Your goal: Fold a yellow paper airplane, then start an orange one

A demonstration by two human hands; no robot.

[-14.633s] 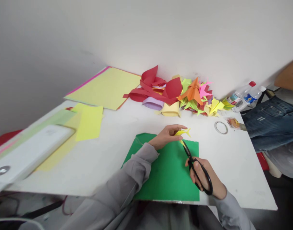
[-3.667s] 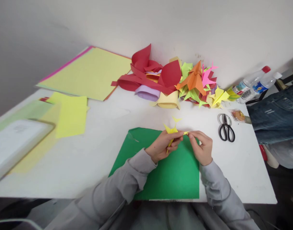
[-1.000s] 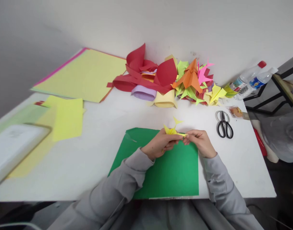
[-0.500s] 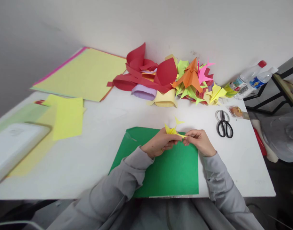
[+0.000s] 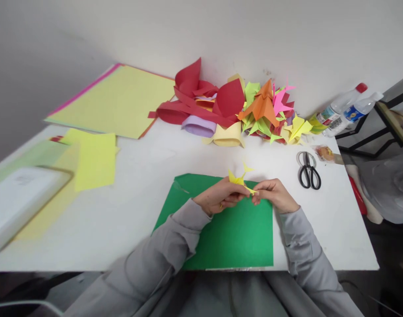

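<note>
In the lower middle of the frame, the left hand [image 5: 223, 196] holds a folded yellow paper [image 5: 235, 178] above the green sheet [image 5: 234, 233], which lies on the counter [image 5: 138, 193]. Its grip is closed on the body of the paper, thumb on top and fingers curled beneath. The right hand [image 5: 276, 196], right of it, has thumb and fingers drawn together at the pointed end, seemingly in a light pinch. A small forked bit shows just above the left thumb; whether it joins the rest is too small to make out.

The paper should weigh almost nothing. Where layers stack it is likely fairly stiff; the thin points look easy to bend, crease or tear. It probably slips little in dry fingers. The best hold seems to be the thick folded middle, where the left hand has it, with only gentle fingertip pressure on the tips.

The scissors [image 5: 309, 176] lie right of centre, well apart from both hands. Coloured folds [image 5: 259, 108] sit in the upper middle, against the wall.
</note>
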